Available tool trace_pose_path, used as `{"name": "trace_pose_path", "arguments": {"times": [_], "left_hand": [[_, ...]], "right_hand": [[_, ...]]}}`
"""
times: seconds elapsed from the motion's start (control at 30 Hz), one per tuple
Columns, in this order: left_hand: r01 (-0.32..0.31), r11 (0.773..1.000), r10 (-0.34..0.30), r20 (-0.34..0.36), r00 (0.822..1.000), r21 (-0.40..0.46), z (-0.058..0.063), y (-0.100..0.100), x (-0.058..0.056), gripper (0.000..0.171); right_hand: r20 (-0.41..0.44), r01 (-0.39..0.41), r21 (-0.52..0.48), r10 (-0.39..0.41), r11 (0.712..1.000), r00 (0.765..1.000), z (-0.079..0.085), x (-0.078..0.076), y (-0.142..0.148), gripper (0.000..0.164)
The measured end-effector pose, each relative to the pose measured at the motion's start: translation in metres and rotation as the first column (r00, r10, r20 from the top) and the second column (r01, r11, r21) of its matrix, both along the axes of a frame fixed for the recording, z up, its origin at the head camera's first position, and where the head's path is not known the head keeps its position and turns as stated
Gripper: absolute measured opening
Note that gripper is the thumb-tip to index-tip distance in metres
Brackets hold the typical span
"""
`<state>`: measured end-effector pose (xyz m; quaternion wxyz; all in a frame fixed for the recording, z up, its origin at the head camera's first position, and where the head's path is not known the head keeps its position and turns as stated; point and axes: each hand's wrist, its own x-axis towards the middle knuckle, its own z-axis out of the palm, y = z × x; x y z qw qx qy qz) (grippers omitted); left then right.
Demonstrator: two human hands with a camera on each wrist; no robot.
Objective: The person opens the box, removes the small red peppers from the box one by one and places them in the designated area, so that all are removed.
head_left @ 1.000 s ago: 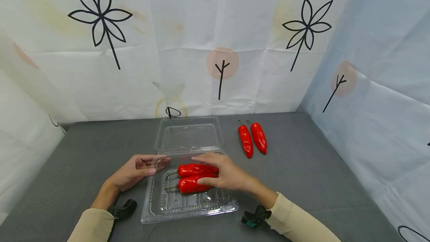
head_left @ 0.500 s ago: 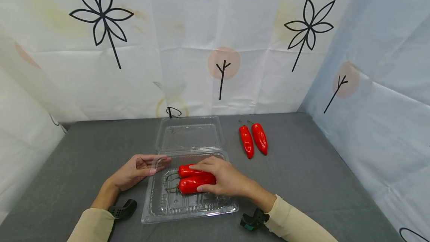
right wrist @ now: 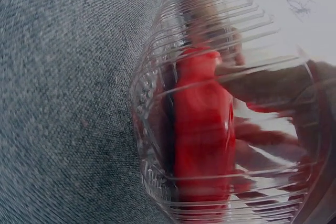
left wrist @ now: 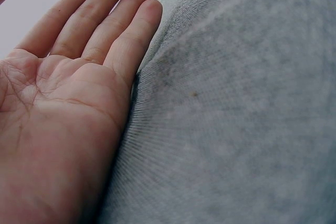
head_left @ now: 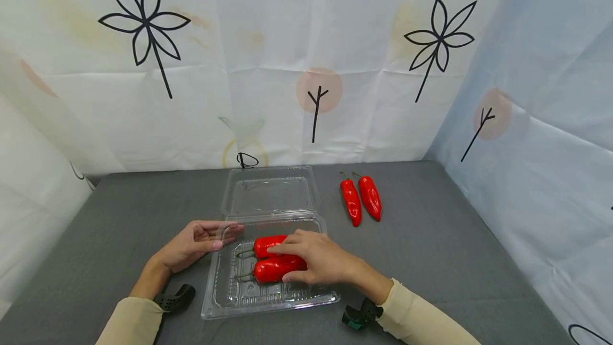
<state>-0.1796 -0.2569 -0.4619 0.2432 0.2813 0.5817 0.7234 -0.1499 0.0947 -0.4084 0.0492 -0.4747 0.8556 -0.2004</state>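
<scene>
Grey worktop [head_left: 431, 260], screened on far, left and right sides.
White back sheet [head_left: 268, 41], creased, along the worktop's far edge; larger black-outlined flower [head_left: 145, 23] above the far left corner, smaller flower [head_left: 440, 40] above the far right, pink disc [head_left: 318, 91] with black twig between. Right sheet [head_left: 551, 185] bluish, shaded near the far right corner, similar disc. Left sheet [head_left: 33, 217] white. Light soft.

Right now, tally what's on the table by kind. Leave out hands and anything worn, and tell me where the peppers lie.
Clear plastic clamshell container, lid open: 1
Long red peppers: 4 (2 in the container, 2 on the gray table)
Total: 5
</scene>
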Motion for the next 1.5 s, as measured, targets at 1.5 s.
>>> {"name": "trace_pose_path", "arguments": {"times": [1.5], "left_hand": [[0.045, 0.998, -0.042, -0.049, 0.998, 0.045, -0.001, 0.001, 0.000, 0.046]], "right_hand": [[0.170, -0.010, -0.409, 0.088, 0.913, 0.981, 0.021, -0.004, 0.012, 0.060]]}}
